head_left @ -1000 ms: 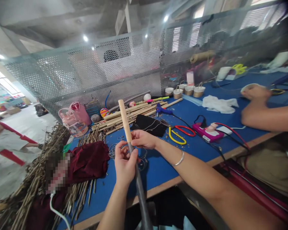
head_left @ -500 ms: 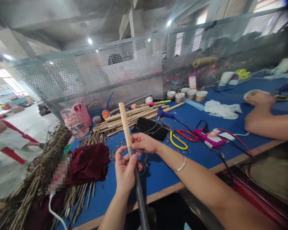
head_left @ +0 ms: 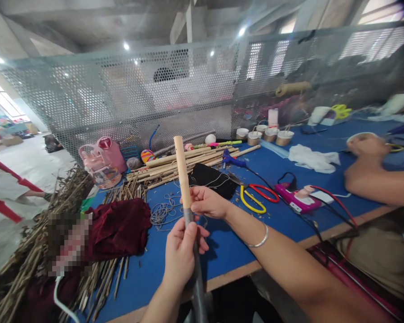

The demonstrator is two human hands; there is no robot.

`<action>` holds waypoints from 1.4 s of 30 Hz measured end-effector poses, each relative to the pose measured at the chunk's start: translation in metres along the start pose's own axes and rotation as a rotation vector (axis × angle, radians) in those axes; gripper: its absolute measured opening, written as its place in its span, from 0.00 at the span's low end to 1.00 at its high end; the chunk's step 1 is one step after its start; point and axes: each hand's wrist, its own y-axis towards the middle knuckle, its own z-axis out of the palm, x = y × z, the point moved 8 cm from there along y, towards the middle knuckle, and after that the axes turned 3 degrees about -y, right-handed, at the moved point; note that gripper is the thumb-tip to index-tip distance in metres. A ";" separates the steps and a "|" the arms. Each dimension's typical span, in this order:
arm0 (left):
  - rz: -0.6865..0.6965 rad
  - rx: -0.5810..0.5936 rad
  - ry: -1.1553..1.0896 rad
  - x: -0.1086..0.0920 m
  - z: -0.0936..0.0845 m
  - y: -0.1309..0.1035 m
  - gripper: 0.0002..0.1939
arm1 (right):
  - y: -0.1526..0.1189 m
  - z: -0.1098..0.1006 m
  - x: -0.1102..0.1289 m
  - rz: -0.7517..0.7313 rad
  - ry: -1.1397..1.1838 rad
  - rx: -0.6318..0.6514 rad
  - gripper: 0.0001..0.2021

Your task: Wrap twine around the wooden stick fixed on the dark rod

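A long round stick rises from the bottom edge, its upper part pale wooden stick (head_left: 181,166) and its lower part dark grey (head_left: 197,278). My left hand (head_left: 182,253) is closed around the grey part, just below where the two colours meet, thumb in front. My right hand (head_left: 210,202), with a silver bangle at the wrist, is pinched against the wooden part just above that line. Its fingertips are partly behind the stick, so I cannot tell if they also hold thin cord. Loose grey cord (head_left: 164,213) lies coiled on the blue table behind my hands.
Scissors (head_left: 252,199), a blue glue gun (head_left: 234,159), a black cloth (head_left: 213,179) and a purple power strip (head_left: 298,197) lie ahead and right. Wooden sticks (head_left: 168,168) and a dark red cloth (head_left: 121,229) are left. Another person's arm (head_left: 380,172) rests at the right.
The view has turned slightly. The stick stands a little more upright, and my left hand sits slightly lower in view. Both hands keep their hold.
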 end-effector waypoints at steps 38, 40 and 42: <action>-0.088 0.017 -0.071 -0.009 -0.009 0.001 0.13 | 0.000 0.008 0.006 0.003 -0.134 0.067 0.24; -0.125 0.006 -0.126 -0.008 -0.012 0.001 0.12 | 0.001 0.010 0.002 0.017 -0.129 0.087 0.25; -0.137 0.002 -0.174 -0.008 -0.013 0.002 0.12 | 0.001 0.012 -0.001 0.030 -0.128 0.093 0.25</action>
